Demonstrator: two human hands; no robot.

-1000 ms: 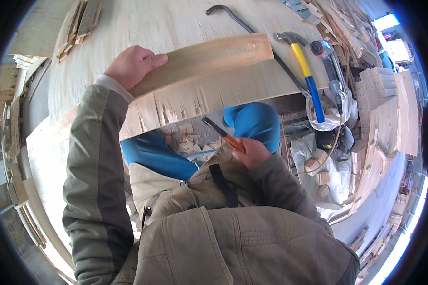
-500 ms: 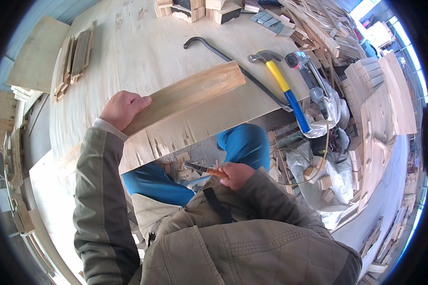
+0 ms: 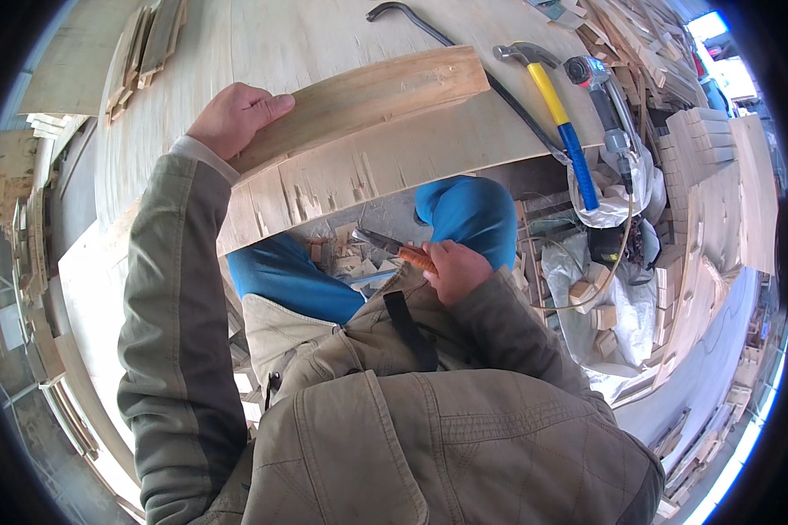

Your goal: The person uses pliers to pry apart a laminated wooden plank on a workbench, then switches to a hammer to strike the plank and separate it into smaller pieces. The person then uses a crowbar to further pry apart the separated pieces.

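Note:
My left hand (image 3: 242, 120) is closed over the left end of a flat wooden board (image 3: 376, 98), its thumb lying on the upper face. The board rests along the near edge of a plywood worktop (image 3: 324, 185). In front of my body, below that edge, my right hand (image 3: 458, 269) grips a knife (image 3: 418, 257) by its orange-brown handle. The dark, flat blade points left, apart from the board, with a bright slanted tip. Right of the board lie a black pry bar (image 3: 508, 98) and a claw hammer (image 3: 559, 109) with a yellow and blue handle.
A grey air tool (image 3: 608, 114) with a hose lies right of the hammer. White sacking (image 3: 626, 328) with wood blocks is at my right. Wood strips are stacked (image 3: 153, 48) at the far left and heaped (image 3: 648, 44) at the far right. My blue-trousered knees are under the worktop edge.
The worktop and tools sit higher in the picture as the view shifts down. My right hand and the knife have moved slightly right and forward. My left hand still holds the board.

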